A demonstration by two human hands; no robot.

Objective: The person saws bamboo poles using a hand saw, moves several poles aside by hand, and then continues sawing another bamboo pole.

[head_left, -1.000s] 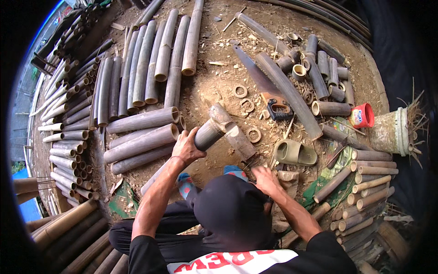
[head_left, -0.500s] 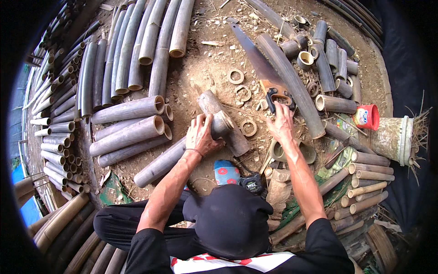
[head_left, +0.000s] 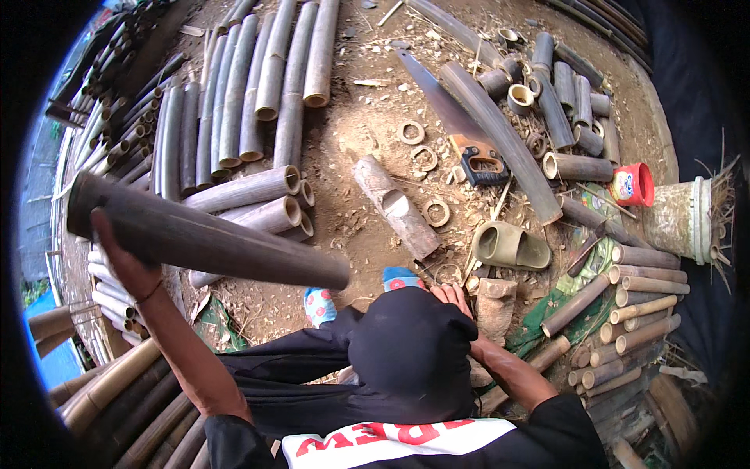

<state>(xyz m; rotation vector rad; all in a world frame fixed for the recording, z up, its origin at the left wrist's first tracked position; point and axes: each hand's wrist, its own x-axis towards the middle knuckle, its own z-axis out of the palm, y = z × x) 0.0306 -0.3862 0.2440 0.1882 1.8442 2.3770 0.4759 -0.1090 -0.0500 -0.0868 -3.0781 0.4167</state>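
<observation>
Head camera looks steeply down — close, wide fisheye.

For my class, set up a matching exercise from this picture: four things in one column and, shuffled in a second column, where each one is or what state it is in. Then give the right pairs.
Things:
1. long bamboo pole
2. handsaw
3. red can
4. notched bamboo block

Places or states:
A. on the ground to the right, beside a pale bucket
B. lifted off the ground in the left hand
C. flat on the dirt ahead of the feet, its cut-out facing up
D. on the ground next to a long split bamboo piece, black handle toward the person

Pairs: 1-B, 2-D, 3-A, 4-C
</observation>
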